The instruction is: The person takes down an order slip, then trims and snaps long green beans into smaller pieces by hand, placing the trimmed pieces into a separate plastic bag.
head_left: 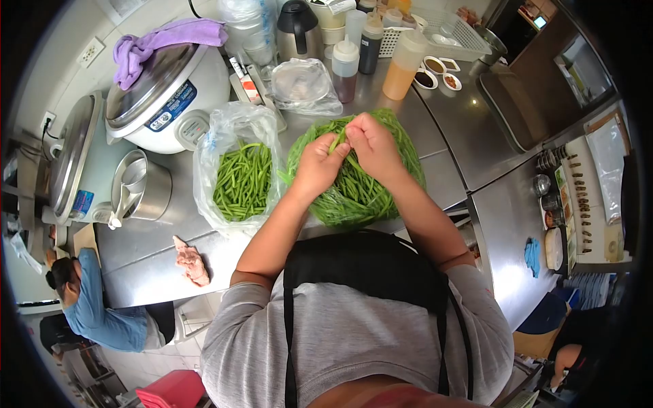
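Observation:
Both hands are close together over a large green-tinted plastic bag point(408, 146) filled with long green beans point(360, 187). My left hand point(321, 163) is closed on a green bean point(335, 143), whose end shows between the fingers. Just to its right and slightly higher, my right hand point(373, 144) pinches the same bean or beans; the fingers hide exactly how many. Left of the large bag stands an open clear plastic bag point(205, 170) containing shorter pieces of green bean point(243, 182).
Two large rice cookers point(166, 95) and a metal pot with ladles point(153, 197) stand at left. Raw meat point(191, 261) lies on the steel counter's front. Squeeze bottles point(405, 64), a thermos point(297, 32) and small sauce bowls point(435, 66) are behind. A person in blue point(102, 306) sits lower left.

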